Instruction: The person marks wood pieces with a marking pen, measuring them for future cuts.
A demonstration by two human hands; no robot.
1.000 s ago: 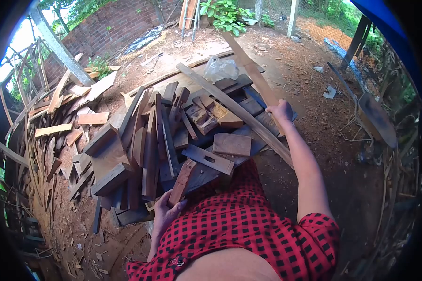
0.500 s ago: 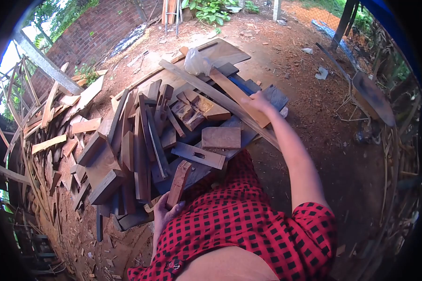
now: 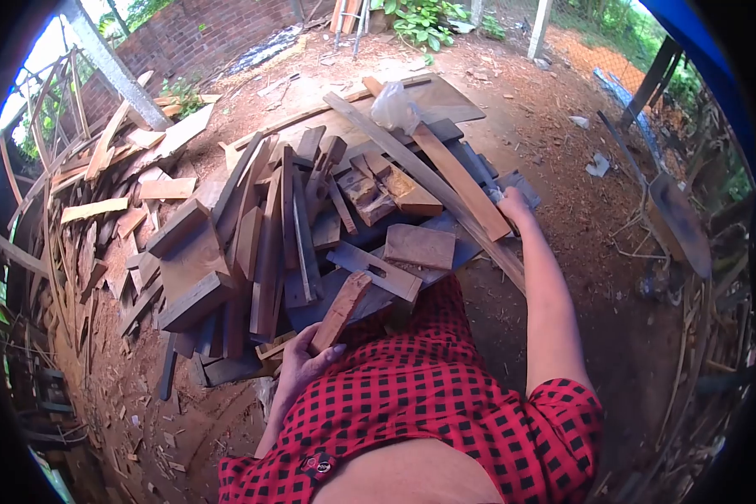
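My left hand [image 3: 304,363] is closed around the lower end of a short reddish wooden block [image 3: 342,312], which tilts up and to the right in front of my shirt. At the right end of the bench, my right hand [image 3: 519,207] reaches past a long brown plank [image 3: 462,183]. Its fingers look bent in beside a small pale item; what they hold is too small to make out. Between my hands lie a slotted wooden piece [image 3: 375,270] and a rectangular wood block [image 3: 420,246].
Many dark boards [image 3: 269,252] are heaped on the bench's left side. A clear plastic bag [image 3: 393,107] rests at the plank's far end, near a plywood sheet [image 3: 449,99]. Scrap wood [image 3: 101,210] covers the ground at left; a wheelbarrow [image 3: 679,220] stands at right.
My right hand has moved from above the long plank to the pale item at the bench's right end. The view has shifted, while my left hand keeps hold of the wooden block.
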